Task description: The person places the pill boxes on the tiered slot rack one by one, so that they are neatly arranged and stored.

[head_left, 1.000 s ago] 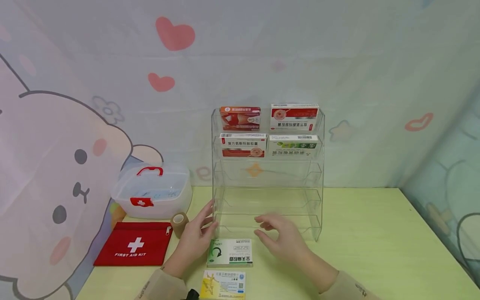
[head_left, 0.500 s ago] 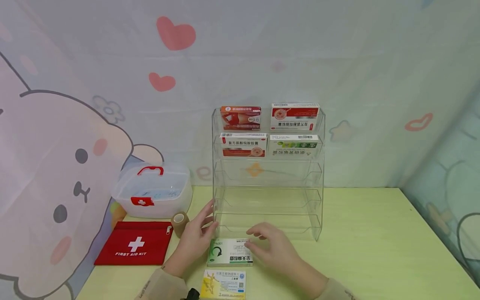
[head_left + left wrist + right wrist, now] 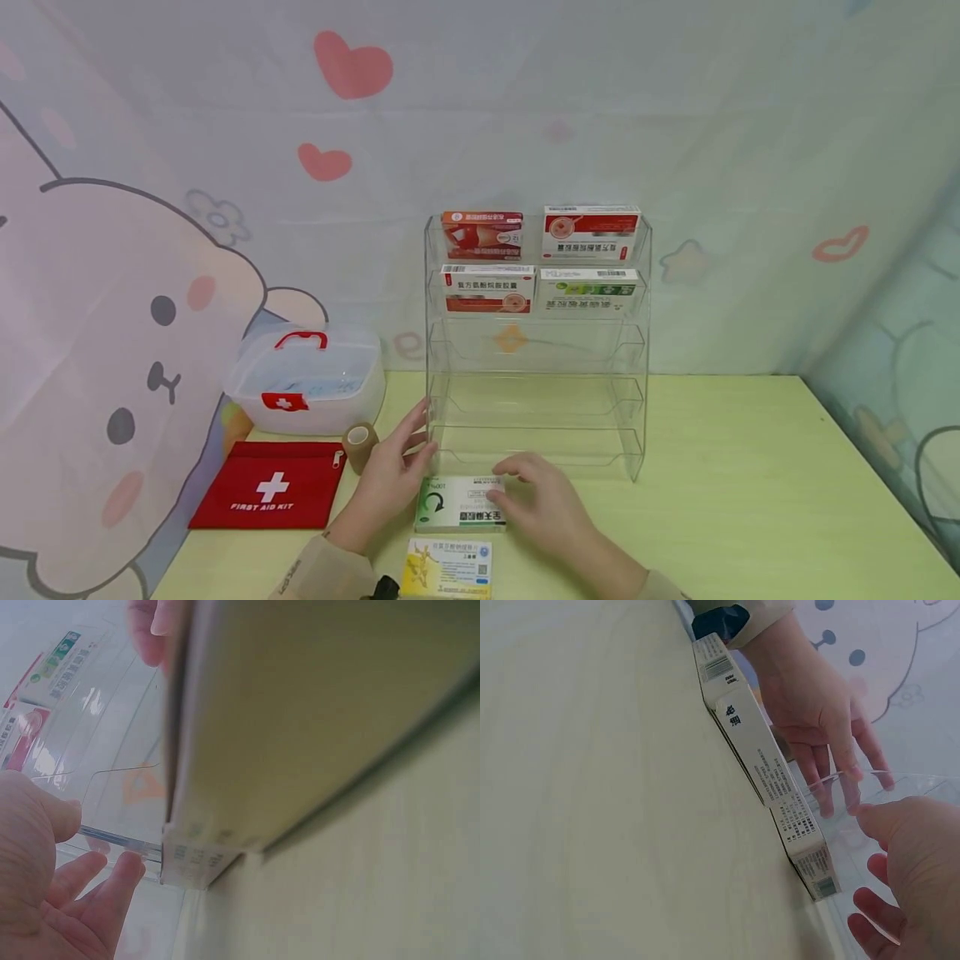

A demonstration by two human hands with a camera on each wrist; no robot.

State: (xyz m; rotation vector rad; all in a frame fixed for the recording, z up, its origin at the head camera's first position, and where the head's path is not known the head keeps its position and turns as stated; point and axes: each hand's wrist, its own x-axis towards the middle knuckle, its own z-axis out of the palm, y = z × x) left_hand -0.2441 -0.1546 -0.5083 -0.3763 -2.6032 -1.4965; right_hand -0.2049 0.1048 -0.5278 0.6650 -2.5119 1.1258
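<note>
In the head view my left hand (image 3: 388,477) is at the lower left side of a clear tiered display rack (image 3: 536,429). The left wrist view shows its thumb (image 3: 66,817) and fingers on opposite sides of the rack's clear edge, holding it. My right hand (image 3: 546,505) is in front of the rack, fingers loosely bent and nothing between them. Its thumb overlaps the right edge of a white-and-green medicine box (image 3: 459,505) lying flat. Nearer me lies a yellow-and-white medicine box (image 3: 448,568). In the right wrist view both boxes (image 3: 761,769) appear edge-on, left of my right hand (image 3: 922,862).
Several medicine boxes (image 3: 489,289) fill the rack's two top tiers. To the left are a brown bandage roll (image 3: 361,447), a red first aid pouch (image 3: 268,487) and a translucent box with a red handle (image 3: 318,414). A printed cloth backdrop (image 3: 525,108) hangs behind the table (image 3: 750,467).
My right hand has moved left and slightly toward me, from in front of the rack's lowest tier to the right edge of the white-and-green medicine box. The left hand stays at the rack.
</note>
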